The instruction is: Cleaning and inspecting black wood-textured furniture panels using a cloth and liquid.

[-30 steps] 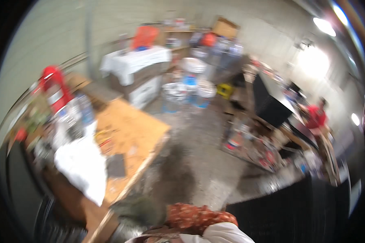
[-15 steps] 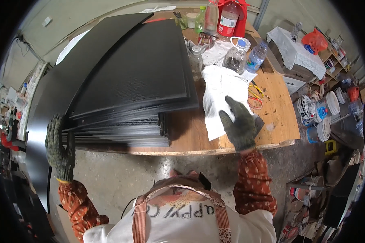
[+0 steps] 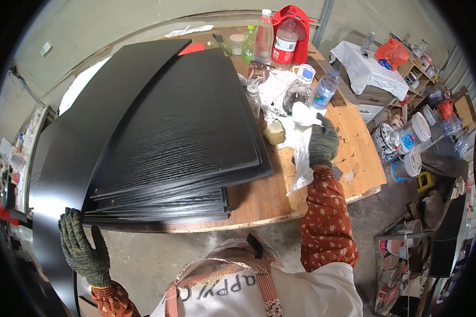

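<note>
My left hand (image 3: pixel 85 248), in a dark green knit glove, lies at the near edge of a long black panel (image 3: pixel 63 185), fingers stretched and thumb apart. That panel overlaps a stack of black boards (image 3: pixel 180 121) on the wooden table. At the right, my gloved right hand (image 3: pixel 323 141) grips a white cloth (image 3: pixel 308 114), bunched at its top and hanging toward the table's near edge. My fingertips are partly hidden by the cloth. Left of it sits a pale yellowish block (image 3: pixel 274 132). Just beyond stand a clear jug with a blue cap (image 3: pixel 297 95) and a blue-labelled bottle (image 3: pixel 327 89).
At the table's back are a red-labelled bottle (image 3: pixel 284 47), a clear bottle (image 3: pixel 263 37) and a green bottle (image 3: pixel 248 45). A small glass jar (image 3: pixel 253 100) stands beside the boards. White buckets (image 3: pixel 418 127) and a cloth-covered cabinet (image 3: pixel 362 68) are off to the right.
My right hand has closed on the white cloth and pulled it up and to the right, uncovering the pale block. My left hand has shifted slightly toward me along the panel.
</note>
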`<move>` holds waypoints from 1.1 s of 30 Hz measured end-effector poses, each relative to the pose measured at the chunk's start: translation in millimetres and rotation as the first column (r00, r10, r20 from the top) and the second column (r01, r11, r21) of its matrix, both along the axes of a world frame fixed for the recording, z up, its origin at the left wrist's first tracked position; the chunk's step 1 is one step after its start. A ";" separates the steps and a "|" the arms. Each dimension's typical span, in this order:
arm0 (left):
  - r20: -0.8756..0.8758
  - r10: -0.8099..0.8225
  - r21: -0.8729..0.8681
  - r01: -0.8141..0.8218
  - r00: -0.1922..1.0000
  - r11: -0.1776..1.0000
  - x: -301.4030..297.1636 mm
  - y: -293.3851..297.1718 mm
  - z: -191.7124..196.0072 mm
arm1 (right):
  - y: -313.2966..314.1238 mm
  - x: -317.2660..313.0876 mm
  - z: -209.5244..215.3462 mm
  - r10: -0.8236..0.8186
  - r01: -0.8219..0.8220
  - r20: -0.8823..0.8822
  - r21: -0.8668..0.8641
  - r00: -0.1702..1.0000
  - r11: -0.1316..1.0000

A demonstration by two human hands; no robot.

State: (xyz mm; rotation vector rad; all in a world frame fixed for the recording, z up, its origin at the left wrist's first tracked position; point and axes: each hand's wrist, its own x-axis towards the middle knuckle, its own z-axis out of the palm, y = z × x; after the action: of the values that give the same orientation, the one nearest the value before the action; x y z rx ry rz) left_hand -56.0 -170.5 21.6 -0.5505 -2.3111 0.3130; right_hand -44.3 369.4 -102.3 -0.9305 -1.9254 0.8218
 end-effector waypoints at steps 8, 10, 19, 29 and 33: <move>-0.076 0.057 0.091 -0.050 0.996 0.995 -10.9 8.9 -4.9 | 29.2 42.1 12.9 -0.174 0.022 0.421 0.341 0.890 0.940; -0.070 0.089 0.114 -0.081 0.993 0.990 -8.0 4.4 -3.9 | 14.4 36.6 26.0 -0.192 -0.047 0.605 0.356 0.772 0.933; 0.022 0.201 0.179 -0.201 0.979 0.963 1.5 40.5 2.1 | -22.3 -38.2 0.9 0.264 -0.774 0.736 0.535 0.624 0.338; -0.015 0.543 0.304 -0.514 0.840 0.802 96.7 -2.6 -19.6 | -10.5 -69.6 -6.5 0.159 -0.761 0.886 0.268 0.435 0.590; 0.062 0.577 0.358 -0.558 0.814 0.748 119.2 -7.7 -30.3 | -15.6 -74.1 -5.1 0.235 -0.761 0.841 0.277 0.487 0.586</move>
State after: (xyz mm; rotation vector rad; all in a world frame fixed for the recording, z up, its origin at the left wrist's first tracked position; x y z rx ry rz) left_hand 63.2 -178.3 -8.8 0.3669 -2.3580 0.1681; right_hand -118.4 353.8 -107.4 -0.1506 -3.0506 -0.0330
